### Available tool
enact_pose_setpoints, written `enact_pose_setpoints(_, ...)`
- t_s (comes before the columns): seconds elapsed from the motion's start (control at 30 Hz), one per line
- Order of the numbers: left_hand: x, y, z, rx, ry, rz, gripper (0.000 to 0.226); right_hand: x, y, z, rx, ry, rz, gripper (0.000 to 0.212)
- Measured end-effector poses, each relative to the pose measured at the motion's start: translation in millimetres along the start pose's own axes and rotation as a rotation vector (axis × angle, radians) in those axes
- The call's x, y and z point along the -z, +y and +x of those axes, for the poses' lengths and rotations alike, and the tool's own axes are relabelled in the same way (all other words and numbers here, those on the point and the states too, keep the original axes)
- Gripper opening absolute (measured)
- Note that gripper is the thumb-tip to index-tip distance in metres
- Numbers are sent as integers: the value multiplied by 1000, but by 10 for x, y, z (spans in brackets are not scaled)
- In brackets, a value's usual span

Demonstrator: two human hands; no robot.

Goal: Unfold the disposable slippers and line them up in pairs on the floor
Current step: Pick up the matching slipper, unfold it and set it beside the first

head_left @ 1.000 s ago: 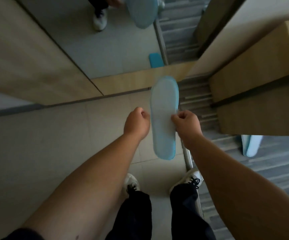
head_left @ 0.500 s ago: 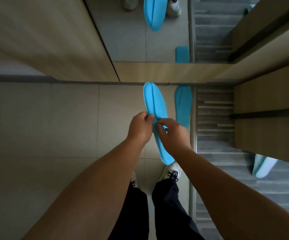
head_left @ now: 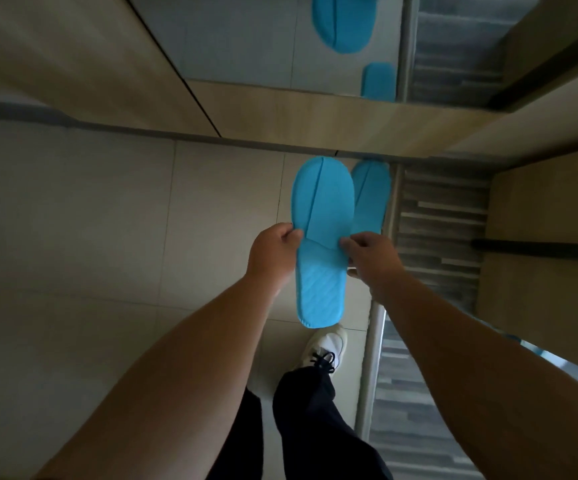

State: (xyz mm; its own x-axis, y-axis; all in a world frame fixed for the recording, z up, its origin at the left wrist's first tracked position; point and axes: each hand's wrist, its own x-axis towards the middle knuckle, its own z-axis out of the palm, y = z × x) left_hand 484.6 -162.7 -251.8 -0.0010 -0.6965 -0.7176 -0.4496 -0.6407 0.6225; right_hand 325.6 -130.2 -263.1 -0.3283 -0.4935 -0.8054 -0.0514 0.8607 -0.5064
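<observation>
So I had the blue slipper [head_left: 322, 237] pinched at its middle, left hand [head_left: 273, 252] and right hand [head_left: 372, 258] on opposite edges, to spread it open; its mate [head_left: 372, 195] lay just beyond my right fingers.

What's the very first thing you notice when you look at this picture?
The bright blue slipper in the middle stands out first, held above the floor by the left hand and the right hand, one pinching each side. Just to its right, a second blue slipper lies on the tiled floor by the wall, and a white sneaker peeks out below.
</observation>
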Motion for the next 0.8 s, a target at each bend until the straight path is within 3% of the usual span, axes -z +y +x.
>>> enact_pose_setpoints(0.33,-100,-564,945,-141,143,310,18,-455,271,820,54,108,-106,18)
enact_pose_setpoints(0.8,-315,-1051,2350,-209,134,357,15,-990,493,2127,136,238,-237,23)
